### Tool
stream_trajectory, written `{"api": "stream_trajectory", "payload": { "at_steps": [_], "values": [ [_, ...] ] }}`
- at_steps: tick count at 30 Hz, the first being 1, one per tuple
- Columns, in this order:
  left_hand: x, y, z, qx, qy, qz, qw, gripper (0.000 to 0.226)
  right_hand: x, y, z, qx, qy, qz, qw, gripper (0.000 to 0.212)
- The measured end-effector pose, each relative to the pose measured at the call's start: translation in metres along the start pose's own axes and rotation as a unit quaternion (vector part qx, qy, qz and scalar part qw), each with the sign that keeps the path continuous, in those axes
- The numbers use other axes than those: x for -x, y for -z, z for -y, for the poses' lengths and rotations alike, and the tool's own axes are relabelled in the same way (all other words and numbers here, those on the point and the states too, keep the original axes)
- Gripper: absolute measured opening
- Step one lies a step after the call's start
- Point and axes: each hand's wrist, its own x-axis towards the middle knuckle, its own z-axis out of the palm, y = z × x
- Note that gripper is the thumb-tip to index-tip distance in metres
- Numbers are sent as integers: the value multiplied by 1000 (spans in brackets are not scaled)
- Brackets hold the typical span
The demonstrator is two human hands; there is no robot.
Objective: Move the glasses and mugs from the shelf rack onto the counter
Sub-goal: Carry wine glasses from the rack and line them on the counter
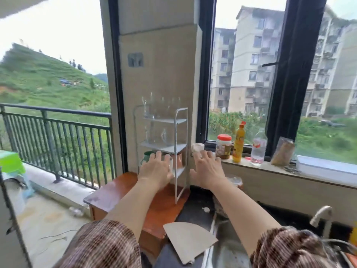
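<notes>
A white three-tier shelf rack (181, 132) stands on a reddish wooden cabinet top (119, 190). Clear glasses (154, 107) line its top tier, and clear glass mugs (158, 135) sit on the middle tier. A green mug (147, 154) shows on the lowest tier, partly hidden by my left hand (156, 168). That hand is stretched out flat in front of the lowest tier, fingers apart, holding nothing. My right hand (207, 169) is spread open just right of the rack, also empty. The dark counter (195, 211) lies to the right of the cabinet.
On the window sill stand a red-lidded jar (223, 146), a yellow bottle (238, 143), a clear plastic bottle (258, 147) and a bag (283, 151). A piece of cardboard (188, 240) lies on the counter's near edge. A tap (321, 213) and sink are at the right. A balcony railing (58, 120) runs at the left.
</notes>
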Motion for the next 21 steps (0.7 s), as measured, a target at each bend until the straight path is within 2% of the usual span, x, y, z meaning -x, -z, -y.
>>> {"api": "stream_trajectory", "payload": {
  "at_steps": [6, 11, 15, 18, 21],
  "values": [
    [-87, 1, 46, -5, 3, -26, 1000, 60, -106, 0, 18, 1, 7, -28, 1000, 47],
    [-176, 7, 83, 1, -16, -70, 997, 57, -191, 5, 25, 12, 5, -70, 997, 53],
    [-261, 13, 114, 10, -45, -121, 992, 57, -265, 13, 23, 16, -29, -115, 993, 50],
    [-320, 7, 129, 35, -70, -117, 990, 57, -318, 13, 24, 1, -65, -126, 990, 45],
    [-372, -4, 141, 67, -98, -112, 987, 60, -368, 6, 28, 6, -98, -120, 988, 49]
  ]
}}
